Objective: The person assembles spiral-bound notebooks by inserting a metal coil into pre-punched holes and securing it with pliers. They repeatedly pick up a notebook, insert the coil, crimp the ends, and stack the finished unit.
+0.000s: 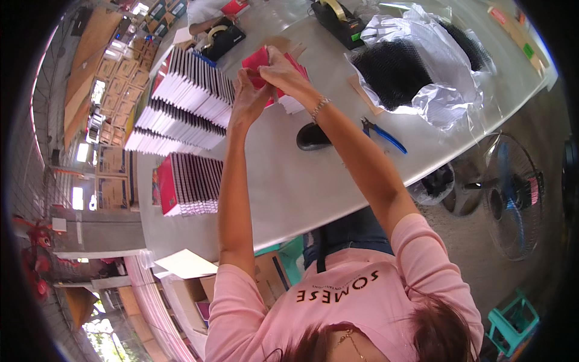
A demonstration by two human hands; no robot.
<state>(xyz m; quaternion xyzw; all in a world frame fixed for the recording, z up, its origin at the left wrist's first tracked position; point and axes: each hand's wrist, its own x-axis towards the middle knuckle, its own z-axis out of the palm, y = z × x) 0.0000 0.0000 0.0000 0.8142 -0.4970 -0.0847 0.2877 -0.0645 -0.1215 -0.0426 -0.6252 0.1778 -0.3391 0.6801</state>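
Both arms reach toward the far middle of the table. My left hand (246, 99) has its fingers closed at the near edge of a red-covered notebook (256, 59). My right hand (282, 73) grips the same notebook from above, its thumb close to the left fingertips. Just beyond and under the right hand stands a stack of red notebooks (300, 67) with white page edges, partly covered by my hand. Left of my left arm are long rows of notebooks (196, 84) standing packed together. A nearer row of notebooks (193, 184) has a red cover at its end.
On the table (283, 175) lie blue-handled nippers (386, 136) and a dark oval object (313, 137). Two tape dispensers (341, 24) stand at the back. White plastic with black mesh (392, 69) lies at right. Another person's arm (205, 25) is across the table. A fan (512, 196) stands beyond the right edge.
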